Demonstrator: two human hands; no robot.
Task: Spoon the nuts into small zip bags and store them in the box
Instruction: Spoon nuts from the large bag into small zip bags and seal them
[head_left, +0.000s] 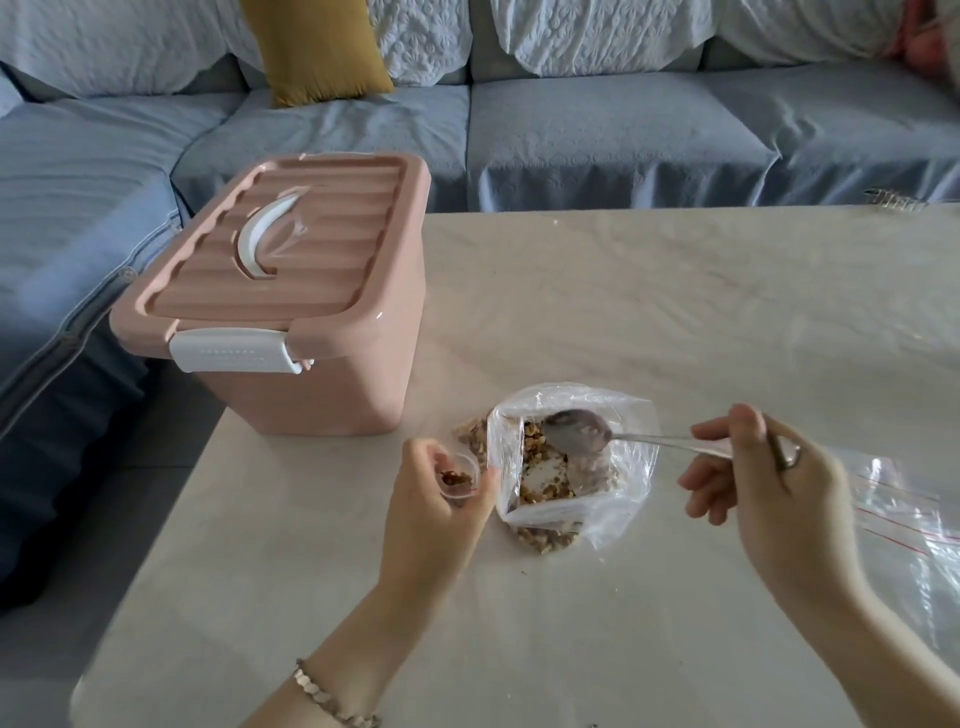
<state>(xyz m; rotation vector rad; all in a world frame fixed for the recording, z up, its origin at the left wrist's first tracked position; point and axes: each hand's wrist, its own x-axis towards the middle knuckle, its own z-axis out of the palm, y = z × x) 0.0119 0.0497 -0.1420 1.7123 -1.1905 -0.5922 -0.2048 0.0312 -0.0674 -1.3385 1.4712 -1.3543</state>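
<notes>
Hovering above a crinkly clear bag (631, 483), the oval-bowled metal spoon (576, 431) gleams.

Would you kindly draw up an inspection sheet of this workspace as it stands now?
Surface: pale table with a wrinkled covering.
Job's things: pink box, closed, at the table's left corner; nut bag, open, at front centre; spoon, its bowl at the nut bag's mouth; small clear bag with a few nuts in it; spare zip bags lying flat at the right.
Clutter: dark clip-like thing at the far right edge, too small to identify.
Grippers: left hand holds the small clear bag; right hand holds the spoon's handle.
Cables: nothing seen.
Surroundings: blue-grey sofa behind the table, with a mustard cushion on it.
</notes>
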